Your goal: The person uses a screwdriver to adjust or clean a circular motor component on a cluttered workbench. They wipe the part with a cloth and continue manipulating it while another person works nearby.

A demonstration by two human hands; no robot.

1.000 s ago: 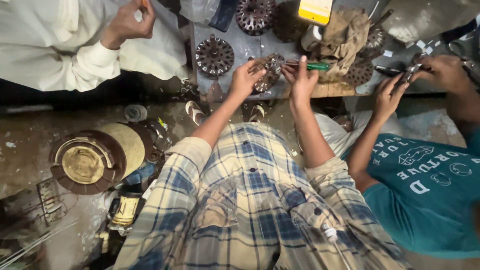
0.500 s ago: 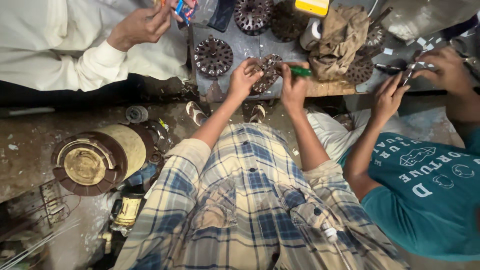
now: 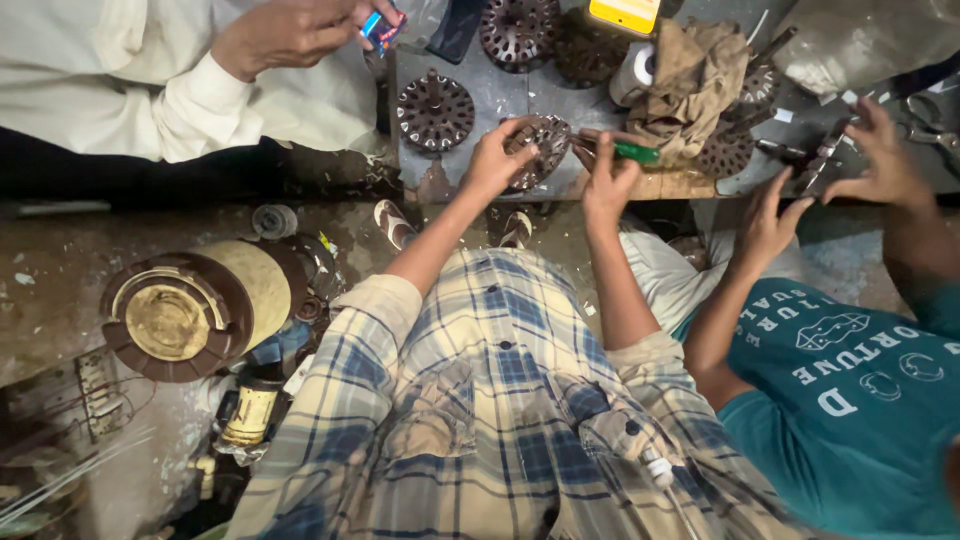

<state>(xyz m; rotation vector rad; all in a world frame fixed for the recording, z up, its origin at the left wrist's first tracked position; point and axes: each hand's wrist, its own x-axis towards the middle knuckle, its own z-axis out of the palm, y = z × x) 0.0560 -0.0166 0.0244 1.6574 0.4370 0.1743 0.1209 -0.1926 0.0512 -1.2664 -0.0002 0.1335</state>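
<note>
Slotted metal disc under left hand, fingers curled on its rim, right hand beside it, closed around green-handled screwdriver, rag just beyond.

Repair workshop: slotted motor cores

I have one view only, from the camera on my head. It looks almost straight down over my own chest and checked shirt, facing forward to the table, which fills the upper part of the picture. My forearms run up the middle from the bottom edge to the table's near edge, so the camera stands close above them. The floor shows at lower left. A second person's sleeve enters at upper left, a third person's teal shirt at lower right. No other view overlaps this one.
</note>
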